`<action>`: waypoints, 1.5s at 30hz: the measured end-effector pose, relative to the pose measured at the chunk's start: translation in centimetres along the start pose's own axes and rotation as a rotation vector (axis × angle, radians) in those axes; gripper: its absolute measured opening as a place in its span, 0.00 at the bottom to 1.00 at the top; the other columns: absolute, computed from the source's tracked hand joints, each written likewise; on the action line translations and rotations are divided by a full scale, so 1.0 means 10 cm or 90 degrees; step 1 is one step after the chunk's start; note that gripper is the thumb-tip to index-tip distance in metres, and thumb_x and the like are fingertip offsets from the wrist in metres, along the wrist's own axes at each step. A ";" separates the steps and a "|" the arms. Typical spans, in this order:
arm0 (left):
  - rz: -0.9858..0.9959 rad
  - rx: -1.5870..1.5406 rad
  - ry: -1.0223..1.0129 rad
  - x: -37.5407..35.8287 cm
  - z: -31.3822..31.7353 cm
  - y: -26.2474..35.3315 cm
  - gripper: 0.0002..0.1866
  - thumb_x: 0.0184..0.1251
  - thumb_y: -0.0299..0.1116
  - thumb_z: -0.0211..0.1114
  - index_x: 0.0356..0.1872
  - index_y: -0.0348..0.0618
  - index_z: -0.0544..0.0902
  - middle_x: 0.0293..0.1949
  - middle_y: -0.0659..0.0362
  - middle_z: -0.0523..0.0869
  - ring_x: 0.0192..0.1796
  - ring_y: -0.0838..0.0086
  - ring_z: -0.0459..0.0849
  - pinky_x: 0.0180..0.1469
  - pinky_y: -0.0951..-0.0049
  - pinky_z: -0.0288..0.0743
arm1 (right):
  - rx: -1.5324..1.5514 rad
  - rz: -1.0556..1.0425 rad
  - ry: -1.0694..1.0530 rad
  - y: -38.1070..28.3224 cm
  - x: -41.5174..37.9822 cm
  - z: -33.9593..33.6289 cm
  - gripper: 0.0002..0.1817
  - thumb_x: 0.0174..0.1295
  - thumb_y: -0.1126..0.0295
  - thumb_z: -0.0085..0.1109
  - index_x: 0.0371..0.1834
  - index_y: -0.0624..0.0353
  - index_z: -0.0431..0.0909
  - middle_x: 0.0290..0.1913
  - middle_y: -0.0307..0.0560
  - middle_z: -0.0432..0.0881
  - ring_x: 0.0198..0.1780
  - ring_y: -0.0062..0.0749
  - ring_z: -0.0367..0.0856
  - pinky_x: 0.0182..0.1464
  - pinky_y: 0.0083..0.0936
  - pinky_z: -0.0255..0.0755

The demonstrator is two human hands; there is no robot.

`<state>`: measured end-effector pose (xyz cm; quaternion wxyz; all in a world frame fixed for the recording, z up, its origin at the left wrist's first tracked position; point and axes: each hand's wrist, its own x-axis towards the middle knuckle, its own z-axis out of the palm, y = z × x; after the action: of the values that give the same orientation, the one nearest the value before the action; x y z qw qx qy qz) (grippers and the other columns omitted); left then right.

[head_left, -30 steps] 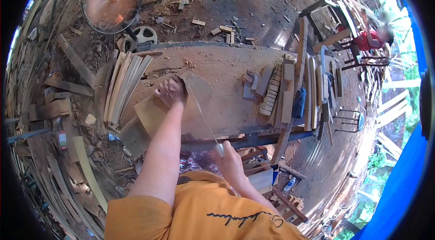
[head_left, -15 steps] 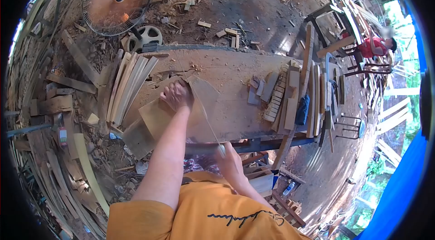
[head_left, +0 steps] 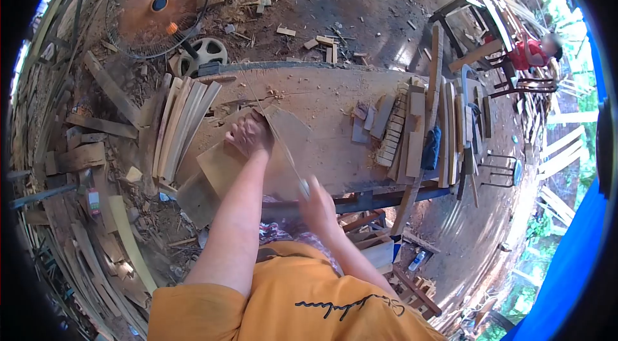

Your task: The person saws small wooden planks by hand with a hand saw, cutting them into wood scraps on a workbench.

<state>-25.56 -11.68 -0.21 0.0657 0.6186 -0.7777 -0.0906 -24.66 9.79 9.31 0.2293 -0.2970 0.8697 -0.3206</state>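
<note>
My left hand [head_left: 250, 135] presses down on a flat wooden board [head_left: 222, 164], its fingers bent and a little apart. The board lies at an angle on the workbench [head_left: 347, 100], with another thin sheet [head_left: 196, 198] under its near left side. In my right hand [head_left: 318, 209], near the bench's front edge, the fingers are closed around the pale handle of a handsaw [head_left: 288, 155]. Seen edge-on, its thin blade runs up across the wood, just right of my left hand. The right hand is somewhat blurred.
Several wood strips [head_left: 183, 129] stand left of the bench. More wood pieces [head_left: 415, 129] and a blue cloth [head_left: 431, 148] lie at its right end. A fan [head_left: 158, 3] is beyond the far left corner. A person in red [head_left: 528, 55] sits at the far right.
My right hand has pushed forward and slightly left, carrying the handsaw farther across the wood. The left hand stays in place on the board.
</note>
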 end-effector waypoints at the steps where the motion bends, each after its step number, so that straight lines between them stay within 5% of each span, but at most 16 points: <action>1: 0.001 0.004 0.011 0.00 0.01 -0.01 0.22 0.76 0.45 0.43 0.39 0.50 0.87 0.44 0.56 0.87 0.54 0.64 0.79 0.62 0.57 0.56 | 0.013 -0.049 0.033 -0.01 0.24 0.13 0.13 0.66 0.64 0.58 0.45 0.58 0.67 0.36 0.66 0.80 0.38 0.67 0.80 0.38 0.55 0.75; 5: -0.017 0.003 -0.024 -0.02 -0.18 0.10 0.22 0.76 0.45 0.42 0.38 0.50 0.87 0.43 0.57 0.88 0.54 0.64 0.79 0.62 0.57 0.56 | 0.015 0.028 -0.017 -0.15 0.23 0.01 0.11 0.66 0.67 0.57 0.42 0.61 0.69 0.36 0.68 0.80 0.43 0.67 0.78 0.43 0.54 0.70; 10: -0.015 -0.014 0.004 0.01 -0.06 0.03 0.21 0.75 0.44 0.44 0.35 0.51 0.87 0.43 0.58 0.88 0.53 0.64 0.79 0.60 0.56 0.57 | 0.029 0.033 -0.022 0.13 -0.62 -0.26 0.14 0.67 0.65 0.58 0.48 0.60 0.68 0.35 0.65 0.80 0.38 0.66 0.80 0.36 0.53 0.73; 15: 0.023 0.037 0.087 0.02 0.13 -0.06 0.22 0.74 0.48 0.45 0.35 0.53 0.88 0.41 0.61 0.89 0.53 0.65 0.80 0.57 0.56 0.59 | 0.042 -0.020 0.035 -0.04 0.42 0.22 0.12 0.65 0.66 0.59 0.41 0.61 0.68 0.36 0.69 0.79 0.39 0.69 0.77 0.39 0.54 0.71; 22: -0.030 -0.037 -0.011 0.06 0.04 -0.06 0.24 0.75 0.47 0.43 0.39 0.48 0.87 0.44 0.55 0.88 0.53 0.59 0.80 0.62 0.53 0.56 | 0.025 0.072 -0.016 0.03 -0.63 -0.29 0.11 0.67 0.66 0.59 0.38 0.61 0.69 0.35 0.65 0.79 0.41 0.67 0.78 0.40 0.51 0.71; 30: -0.009 0.010 -0.042 0.02 -0.06 0.01 0.26 0.76 0.47 0.40 0.36 0.48 0.88 0.44 0.55 0.88 0.53 0.59 0.81 0.60 0.53 0.58 | 0.020 -0.005 -0.016 -0.06 0.29 0.07 0.13 0.67 0.66 0.58 0.43 0.62 0.67 0.36 0.66 0.79 0.42 0.68 0.77 0.41 0.51 0.71; 36: -0.002 -0.016 0.007 0.00 -0.08 0.02 0.26 0.75 0.46 0.42 0.34 0.44 0.88 0.43 0.54 0.88 0.52 0.59 0.80 0.60 0.53 0.58 | -0.008 0.066 -0.024 0.07 -0.62 -0.25 0.14 0.68 0.62 0.57 0.46 0.60 0.68 0.37 0.66 0.79 0.40 0.67 0.78 0.41 0.53 0.72; 41: 0.016 0.004 0.026 0.05 0.19 -0.12 0.25 0.74 0.46 0.43 0.33 0.44 0.88 0.43 0.55 0.88 0.52 0.60 0.80 0.60 0.53 0.58 | 0.007 -0.009 0.024 -0.09 0.22 0.06 0.13 0.67 0.65 0.58 0.46 0.60 0.68 0.34 0.64 0.79 0.39 0.65 0.79 0.39 0.53 0.73; 45: 0.000 -0.022 0.026 0.02 -0.07 0.02 0.25 0.74 0.46 0.44 0.31 0.44 0.87 0.42 0.55 0.88 0.52 0.61 0.80 0.59 0.53 0.58 | -0.005 -0.002 0.023 -0.05 -0.02 -0.06 0.12 0.66 0.65 0.59 0.44 0.58 0.69 0.34 0.64 0.79 0.39 0.65 0.79 0.39 0.53 0.74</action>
<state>-25.63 -11.86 0.48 0.0923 0.6192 -0.7744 -0.0916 -24.71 9.87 10.13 0.2119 -0.2938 0.8745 -0.3226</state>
